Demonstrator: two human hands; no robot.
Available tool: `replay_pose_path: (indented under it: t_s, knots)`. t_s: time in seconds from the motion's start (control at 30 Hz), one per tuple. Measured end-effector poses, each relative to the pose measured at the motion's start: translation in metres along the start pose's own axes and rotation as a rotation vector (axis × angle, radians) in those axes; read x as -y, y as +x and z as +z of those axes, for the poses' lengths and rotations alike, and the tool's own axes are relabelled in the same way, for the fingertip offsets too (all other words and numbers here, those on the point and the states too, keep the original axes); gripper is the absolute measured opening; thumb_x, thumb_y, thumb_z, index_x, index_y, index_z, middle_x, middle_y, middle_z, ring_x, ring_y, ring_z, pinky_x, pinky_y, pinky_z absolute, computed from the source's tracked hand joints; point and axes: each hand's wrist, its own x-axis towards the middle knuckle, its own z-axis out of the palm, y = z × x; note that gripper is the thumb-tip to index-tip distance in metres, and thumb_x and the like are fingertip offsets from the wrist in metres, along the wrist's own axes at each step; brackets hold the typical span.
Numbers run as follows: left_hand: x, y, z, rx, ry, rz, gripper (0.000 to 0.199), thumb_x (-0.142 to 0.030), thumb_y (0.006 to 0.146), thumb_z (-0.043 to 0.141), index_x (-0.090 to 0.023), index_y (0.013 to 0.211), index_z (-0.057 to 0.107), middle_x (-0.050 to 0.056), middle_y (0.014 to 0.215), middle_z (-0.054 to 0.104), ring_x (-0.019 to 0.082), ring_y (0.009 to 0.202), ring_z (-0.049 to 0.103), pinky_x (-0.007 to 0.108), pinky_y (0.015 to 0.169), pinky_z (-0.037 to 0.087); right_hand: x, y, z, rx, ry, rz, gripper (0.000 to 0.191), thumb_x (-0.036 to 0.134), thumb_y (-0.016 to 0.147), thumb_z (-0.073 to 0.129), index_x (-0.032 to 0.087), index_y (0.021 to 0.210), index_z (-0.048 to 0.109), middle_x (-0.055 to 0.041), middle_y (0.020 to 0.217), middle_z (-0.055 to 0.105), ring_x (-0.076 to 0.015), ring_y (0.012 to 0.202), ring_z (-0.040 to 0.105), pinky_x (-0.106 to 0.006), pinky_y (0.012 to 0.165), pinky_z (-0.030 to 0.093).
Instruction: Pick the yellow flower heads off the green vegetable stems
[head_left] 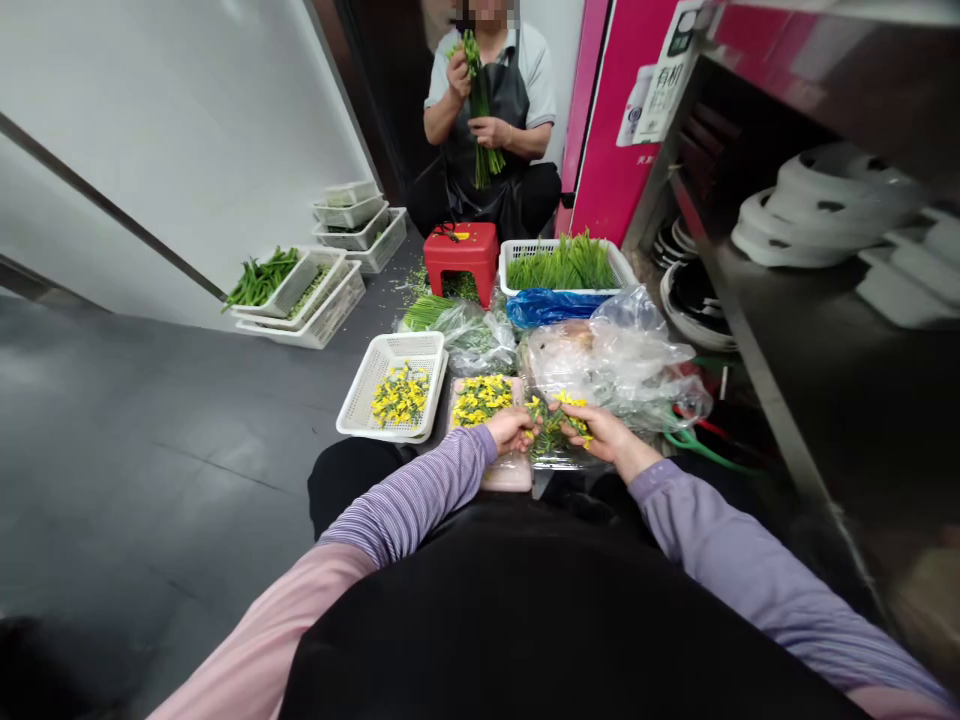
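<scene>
My left hand [513, 430] is closed on a small bit of yellow-flowered greens, over the right side of a pink tray [508, 474] that holds a heap of yellow flowers [481, 398]. Close beside it, my right hand [594, 430] grips a bunch of yellow-flowered stems [574, 418]. Beneath and between the hands lie more green stems [550, 440] in a clear container. On the left, a white basket [354, 397] has a pile of yellow flowers [401, 394] in it.
Clear plastic bags [637, 360] lie beyond my right hand. Farther off are a red stool [461, 250] and a white basket of green stems [561, 264]. A person [495, 100] sits opposite, holding greens. Stacked baskets [304, 310] stand left; a metal shelf [795, 350] with dishes stands right.
</scene>
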Motion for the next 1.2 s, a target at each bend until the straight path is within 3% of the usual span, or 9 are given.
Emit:
replay_pose_path:
  t_s: [0.13, 0.5, 0.77, 0.97, 1.2]
  knots:
    - [0.006, -0.012, 0.012, 0.117, -0.017, 0.046, 0.022, -0.025, 0.067, 0.060, -0.014, 0.081, 0.048, -0.005, 0.054, 0.045, 0.003, 0.034, 0.038, 0.017, 0.033, 0.029, -0.010, -0.018, 0.013, -0.023, -0.025, -0.076, 0.019, 0.025, 0.062, 0.067, 0.014, 0.075, 0.060, 0.0007, 0.060, 0.050, -0.0040, 0.044, 0.038, -0.014, 0.033, 0.021]
    - [-0.005, -0.037, 0.027, 0.065, 0.035, 0.204, 0.021, -0.023, 0.063, 0.062, -0.014, 0.065, 0.044, -0.007, 0.049, 0.039, 0.001, 0.033, 0.031, 0.016, 0.032, 0.021, -0.016, -0.043, 0.049, -0.159, -0.067, -0.286, 0.025, 0.030, 0.060, 0.067, 0.016, 0.079, 0.058, 0.0010, 0.067, 0.053, -0.0044, 0.043, 0.037, -0.017, 0.033, 0.021]
    - [-0.017, 0.001, 0.022, -0.042, -0.055, 0.085, 0.011, -0.022, 0.067, 0.053, -0.014, 0.071, 0.046, -0.007, 0.048, 0.037, 0.002, 0.031, 0.025, 0.017, 0.034, 0.013, 0.009, -0.006, 0.033, -0.216, 0.049, -0.326, 0.027, 0.031, 0.060, 0.067, 0.016, 0.080, 0.057, 0.0035, 0.058, 0.047, -0.0049, 0.043, 0.037, -0.016, 0.034, 0.020]
    - [-0.029, 0.033, 0.002, 0.160, -0.165, -0.059, 0.022, -0.034, 0.069, 0.053, -0.013, 0.074, 0.050, -0.006, 0.052, 0.037, 0.002, 0.034, 0.027, 0.018, 0.035, 0.015, 0.023, 0.028, 0.019, -0.191, -0.081, -0.237, 0.034, 0.035, 0.059, 0.067, 0.014, 0.084, 0.055, 0.0040, 0.054, 0.050, -0.0045, 0.041, 0.037, -0.015, 0.034, 0.021]
    - [-0.024, 0.054, 0.007, 0.077, -0.148, 0.015, 0.017, -0.025, 0.066, 0.058, -0.013, 0.063, 0.046, -0.007, 0.047, 0.035, 0.001, 0.033, 0.024, 0.017, 0.035, 0.012, 0.022, 0.039, 0.014, -0.366, -0.145, -0.228, 0.032, 0.036, 0.059, 0.066, 0.015, 0.079, 0.052, 0.0067, 0.046, 0.045, -0.0041, 0.036, 0.033, -0.016, 0.032, 0.022]
